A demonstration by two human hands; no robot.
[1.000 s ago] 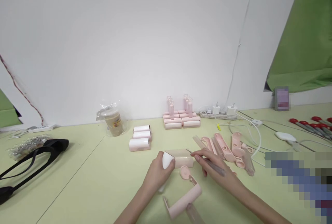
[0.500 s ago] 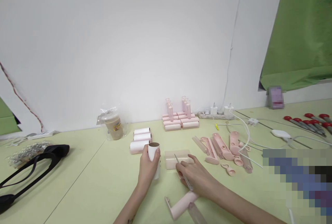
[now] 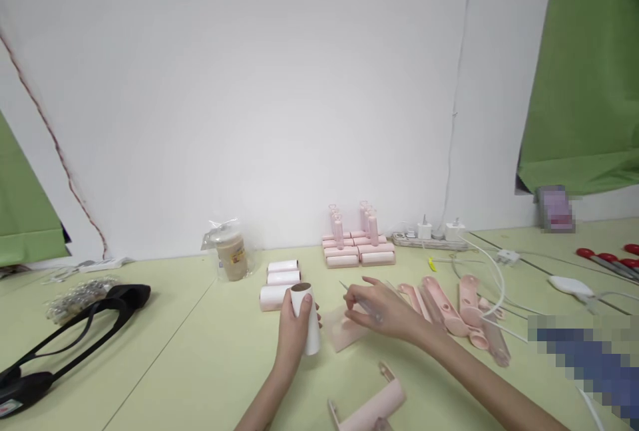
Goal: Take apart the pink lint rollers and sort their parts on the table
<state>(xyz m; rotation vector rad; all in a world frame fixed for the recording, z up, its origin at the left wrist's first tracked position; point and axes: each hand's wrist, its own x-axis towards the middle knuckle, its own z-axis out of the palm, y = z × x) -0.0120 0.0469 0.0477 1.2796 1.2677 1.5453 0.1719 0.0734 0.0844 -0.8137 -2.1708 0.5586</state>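
Wrapped around a white lint-roller refill [image 3: 311, 334], my left hand [image 3: 293, 334] holds it upright just above the table, its brown cardboard core facing up. My right hand [image 3: 387, 311] grips a slim pointed tool [image 3: 371, 312] with a see-through handle; its tip points up and left, and its exact kind is unclear. Below that hand lies a translucent pale pink cover [image 3: 342, 332], partly hidden by the fingers. Nearer to me a pink lint-roller frame [image 3: 374, 408] lies on the table, cut off by the lower edge.
Several white rolls [image 3: 282, 278] lie left of centre, by a bagged cup [image 3: 232, 259]. Pink lint rollers [image 3: 358, 255] stand by the wall. Pink parts [image 3: 444, 308], cables and a power strip [image 3: 429, 241] lie right; a black strap-like object [image 3: 120, 301] lies left.
The view has shifted, and scene items sit lower. My right hand has lifted with the tool, and the translucent cover now lies turned at an angle. My left hand still holds the refill.
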